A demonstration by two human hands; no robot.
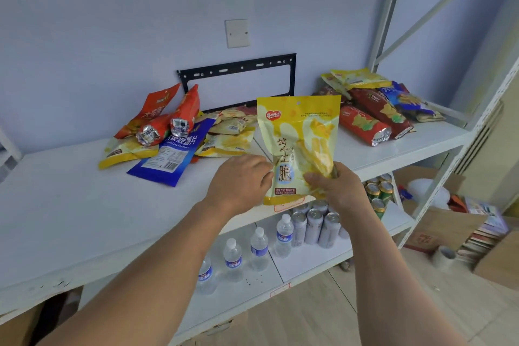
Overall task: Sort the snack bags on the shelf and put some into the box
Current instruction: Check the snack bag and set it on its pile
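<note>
Above the top shelf (84, 205), head view: both hands hold one yellow snack bag (299, 146) upright in the air, front side facing cam. Right hand (341, 188) grasps bag's lower right corner, thumb on the front and fingers curled behind. Left hand (238, 180) is at the lower left edge w/ fingers curled; looks like it's pinching the edge, but fingertips are hidden by the hand itself, so not 100% sure.

Risks (judgement): bag is held only by the bottom, so the top could flop over or slip if one hand lets go. Foil looks slick. No open box clearly in reach; cardboard boxes (446, 219) are on the floor at right, so the carry is long and a drop is possible. Reaching over could nudge the left pile (165, 135) or right pile (376, 109) off the shelf.

Bag look: glossy yellow/white pouch, red logo top left, cheese stick pic, hang hole at top, flat, sealed, lightly creased where gripped.
</note>
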